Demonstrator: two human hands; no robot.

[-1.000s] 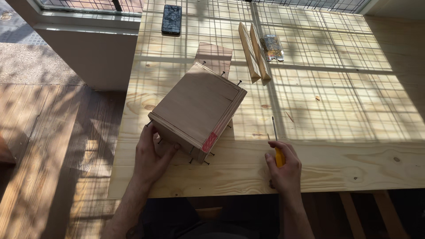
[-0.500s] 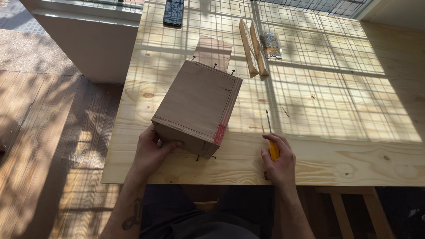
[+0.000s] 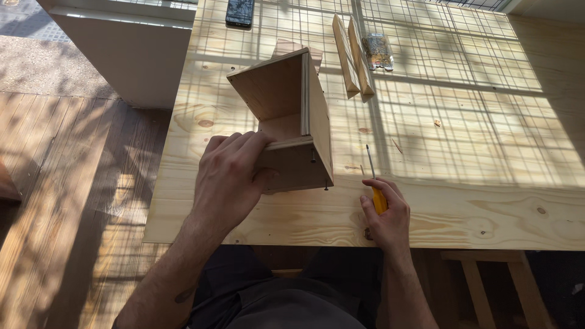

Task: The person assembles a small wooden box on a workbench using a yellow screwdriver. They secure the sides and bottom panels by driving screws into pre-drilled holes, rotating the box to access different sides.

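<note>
A half-built wooden box (image 3: 286, 119) of thin plywood panels stands on the pale pine table (image 3: 475, 201), its open side facing up and towards me. My left hand (image 3: 230, 176) grips its near left corner, fingers over the front panel's top edge. Screws stick out of the box's near right edge. My right hand (image 3: 385, 212) rests on the table to the right of the box, closed around the yellow handle of a screwdriver (image 3: 373, 176) whose metal shaft points away from me.
Two wooden strips (image 3: 352, 55) lie side by side at the back of the table, with a small clear packet (image 3: 378, 51) to their right and a dark phone (image 3: 239, 11) at the far left. A white cabinet (image 3: 131, 49) stands left of the table over plank flooring.
The box has been turned over from lying with a flat panel up to standing with its open inside showing. My left hand moved up onto its near corner. My right hand stayed put.
</note>
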